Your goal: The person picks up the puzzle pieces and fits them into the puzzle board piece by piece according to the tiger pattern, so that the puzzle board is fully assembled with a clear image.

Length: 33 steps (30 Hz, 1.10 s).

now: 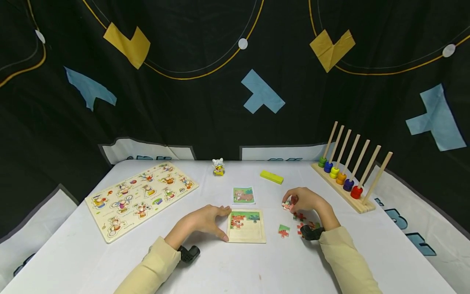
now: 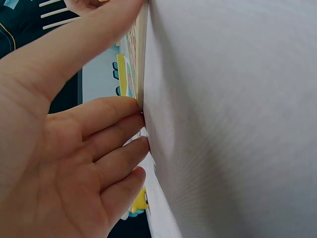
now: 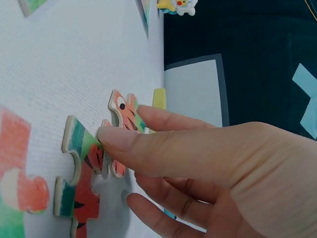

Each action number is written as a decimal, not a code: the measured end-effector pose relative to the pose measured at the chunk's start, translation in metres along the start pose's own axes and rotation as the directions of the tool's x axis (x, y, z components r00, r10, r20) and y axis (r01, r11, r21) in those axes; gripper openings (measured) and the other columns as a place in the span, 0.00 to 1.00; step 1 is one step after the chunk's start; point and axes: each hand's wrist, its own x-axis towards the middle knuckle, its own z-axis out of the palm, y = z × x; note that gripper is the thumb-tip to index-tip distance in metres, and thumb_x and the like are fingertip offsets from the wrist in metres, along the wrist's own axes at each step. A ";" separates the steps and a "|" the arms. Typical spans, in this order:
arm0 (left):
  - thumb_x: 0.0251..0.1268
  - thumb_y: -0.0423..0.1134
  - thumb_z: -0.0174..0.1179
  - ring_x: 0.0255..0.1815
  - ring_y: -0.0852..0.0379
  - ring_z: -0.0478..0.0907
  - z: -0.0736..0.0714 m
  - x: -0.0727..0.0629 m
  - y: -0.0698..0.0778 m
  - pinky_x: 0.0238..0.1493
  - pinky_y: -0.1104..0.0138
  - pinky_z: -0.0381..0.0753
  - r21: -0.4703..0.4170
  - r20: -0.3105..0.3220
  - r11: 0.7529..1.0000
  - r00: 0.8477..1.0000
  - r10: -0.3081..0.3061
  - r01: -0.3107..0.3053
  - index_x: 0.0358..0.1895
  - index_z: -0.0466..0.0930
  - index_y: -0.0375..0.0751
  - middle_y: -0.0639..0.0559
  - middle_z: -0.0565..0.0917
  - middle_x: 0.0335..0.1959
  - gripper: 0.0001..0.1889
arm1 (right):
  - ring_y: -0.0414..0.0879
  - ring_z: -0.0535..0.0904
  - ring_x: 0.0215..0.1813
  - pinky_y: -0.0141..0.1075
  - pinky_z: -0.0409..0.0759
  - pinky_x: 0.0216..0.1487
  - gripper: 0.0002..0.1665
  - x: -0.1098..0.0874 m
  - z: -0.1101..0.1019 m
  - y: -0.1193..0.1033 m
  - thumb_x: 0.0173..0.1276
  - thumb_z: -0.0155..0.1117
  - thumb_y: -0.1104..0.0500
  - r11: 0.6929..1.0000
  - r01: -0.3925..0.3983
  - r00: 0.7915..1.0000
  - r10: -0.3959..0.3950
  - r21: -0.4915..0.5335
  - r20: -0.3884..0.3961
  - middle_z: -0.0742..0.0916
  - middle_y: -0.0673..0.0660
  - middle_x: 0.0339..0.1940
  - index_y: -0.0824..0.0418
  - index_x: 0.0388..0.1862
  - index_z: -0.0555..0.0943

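Observation:
A square wooden puzzle tray (image 1: 244,235) lies flat in the middle of the table, with joined tiger pieces (image 1: 238,221) along its top. My left hand (image 1: 207,220) touches its left edge, thumb at the near corner and fingertips at the far one; the left wrist view shows those fingers fairly straight. To the right of the tray, my right hand (image 1: 306,199) pinches a jigsaw piece (image 3: 121,106) with a printed eye between thumb and fingers. Several loose jigsaw pieces (image 1: 301,217) lie under and beside that hand, partly hidden. One green-and-orange piece (image 1: 284,230) lies nearer the tray.
Behind the tray lies a picture card (image 1: 244,195). A figurine (image 1: 218,167) and a yellow block (image 1: 271,177) stand farther back. On the left is a large figure-puzzle board (image 1: 104,214); on the right, a wooden rack (image 1: 332,183) with upright pegs and coloured rings.

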 end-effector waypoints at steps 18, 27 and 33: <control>0.39 0.51 0.78 0.72 0.45 0.60 -0.001 -0.003 0.004 0.72 0.51 0.56 -0.006 -0.005 1.000 1.000 -0.005 0.005 0.67 0.69 0.34 0.45 0.68 0.70 0.48 | 0.44 0.73 0.29 0.36 0.73 0.31 0.06 -0.001 -0.005 -0.004 0.60 0.70 0.65 0.997 0.074 0.994 -0.073 0.007 -0.083 0.83 0.49 0.26 0.55 0.34 0.87; 0.40 0.51 0.78 0.72 0.45 0.60 -0.001 -0.002 0.002 0.71 0.54 0.59 -0.010 0.000 1.000 1.000 -0.002 0.002 0.68 0.68 0.34 0.44 0.67 0.70 0.49 | 0.46 0.80 0.37 0.39 0.80 0.37 0.05 -0.003 -0.008 -0.018 0.61 0.68 0.65 0.988 0.155 0.975 -0.154 -0.008 -0.161 0.86 0.51 0.33 0.57 0.35 0.85; 0.40 0.51 0.78 0.72 0.45 0.60 -0.001 -0.001 0.001 0.71 0.54 0.60 -0.008 0.002 1.000 1.000 0.009 -0.009 0.67 0.67 0.32 0.42 0.67 0.70 0.49 | 0.46 0.81 0.38 0.37 0.80 0.36 0.11 -0.002 -0.004 -0.027 0.62 0.68 0.66 0.977 0.212 0.967 -0.207 0.017 -0.146 0.86 0.53 0.35 0.60 0.44 0.85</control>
